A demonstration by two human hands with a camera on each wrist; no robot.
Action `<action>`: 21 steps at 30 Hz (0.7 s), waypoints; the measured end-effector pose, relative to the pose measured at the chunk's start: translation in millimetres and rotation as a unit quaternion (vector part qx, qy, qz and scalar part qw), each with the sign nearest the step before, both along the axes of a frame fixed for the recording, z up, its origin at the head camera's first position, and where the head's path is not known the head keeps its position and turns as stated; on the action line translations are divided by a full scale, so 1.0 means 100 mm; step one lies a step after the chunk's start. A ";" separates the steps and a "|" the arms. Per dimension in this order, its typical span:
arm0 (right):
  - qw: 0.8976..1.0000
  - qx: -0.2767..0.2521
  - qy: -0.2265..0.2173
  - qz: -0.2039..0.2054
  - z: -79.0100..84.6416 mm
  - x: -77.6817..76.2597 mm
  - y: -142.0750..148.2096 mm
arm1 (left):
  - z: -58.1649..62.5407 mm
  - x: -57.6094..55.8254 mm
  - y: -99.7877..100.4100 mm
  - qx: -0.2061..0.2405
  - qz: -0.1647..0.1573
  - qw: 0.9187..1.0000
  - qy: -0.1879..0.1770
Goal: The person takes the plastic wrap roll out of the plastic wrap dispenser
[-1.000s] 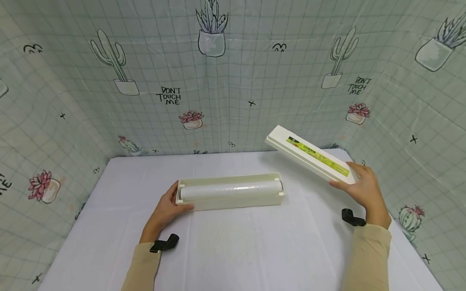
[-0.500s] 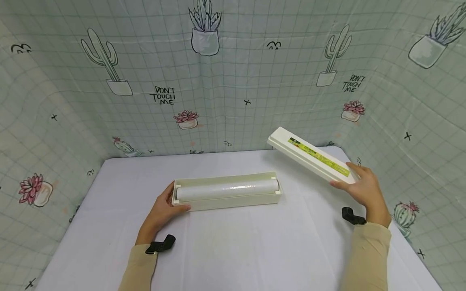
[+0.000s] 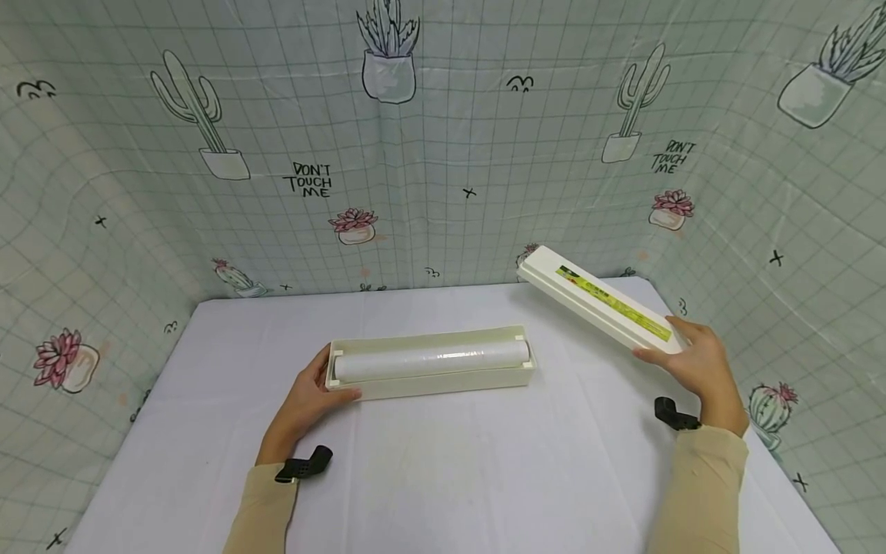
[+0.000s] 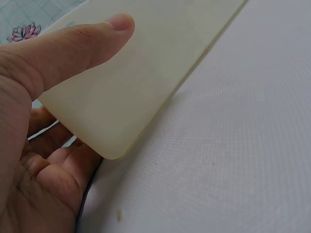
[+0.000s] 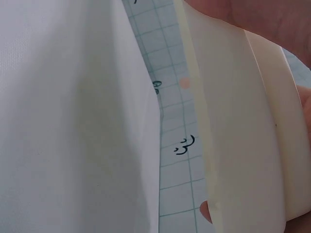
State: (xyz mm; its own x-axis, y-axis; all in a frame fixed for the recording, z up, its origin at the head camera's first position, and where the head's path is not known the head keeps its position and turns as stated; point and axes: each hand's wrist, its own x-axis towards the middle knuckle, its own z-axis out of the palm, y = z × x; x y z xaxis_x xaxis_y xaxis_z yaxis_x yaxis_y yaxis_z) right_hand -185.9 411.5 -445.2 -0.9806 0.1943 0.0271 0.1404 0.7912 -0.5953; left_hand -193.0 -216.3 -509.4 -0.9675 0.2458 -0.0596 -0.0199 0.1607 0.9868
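A long cream box (image 3: 443, 382) lies uncovered on the table, with a white roll of what looks like cling film (image 3: 429, 360) inside it. My left hand (image 3: 308, 396) grips the box's left end, thumb on the front wall and fingers round the far side. In the left wrist view the thumb presses flat against the box's side wall (image 4: 131, 97). Off to the right, my right hand (image 3: 695, 365) holds the box's white lid (image 3: 588, 296) by its near end. The lid, with a yellow-green label, hangs tilted above the table; in the right wrist view its edge (image 5: 238, 121) fills the right side.
A white cloth covers the table (image 3: 443, 477). Behind it and at both sides hangs a pale green grid curtain (image 3: 429, 154) printed with cactus pots. A black wrist strap mount (image 3: 304, 465) sits on the left wrist, another mount (image 3: 674, 414) on the right.
The lid in my right hand has shifted slightly right and down. The box and left hand appear a little further left, along with the whole background. Both holds stay the same.
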 end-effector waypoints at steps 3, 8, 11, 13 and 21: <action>1.000 0.001 0.007 -0.003 -0.02 0.01 0.02 | 0.00 0.00 0.00 -0.001 -0.001 1.000 0.001; 1.000 0.005 0.016 -0.010 -0.03 0.02 0.06 | 0.02 -0.01 0.01 0.001 0.000 1.000 0.001; 1.000 0.004 0.012 -0.015 -0.04 0.04 0.09 | 0.01 -0.02 0.00 -0.003 0.002 1.000 0.002; 1.000 0.007 0.012 -0.016 -0.04 0.05 0.12 | 0.01 -0.02 0.00 -0.006 0.002 1.000 0.003; 0.999 0.023 0.012 -0.028 -0.11 0.09 0.21 | 0.00 -0.01 0.01 -0.003 0.000 1.000 0.001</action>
State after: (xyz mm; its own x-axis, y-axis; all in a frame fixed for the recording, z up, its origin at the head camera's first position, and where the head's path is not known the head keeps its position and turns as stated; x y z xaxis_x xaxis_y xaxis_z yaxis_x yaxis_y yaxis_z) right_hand -177.0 432.6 -455.7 -0.9673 0.2463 0.0602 0.1709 0.8089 -0.5625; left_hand -194.3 -214.8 -509.4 -0.9676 0.2457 -0.0588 -0.0178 0.1659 0.9860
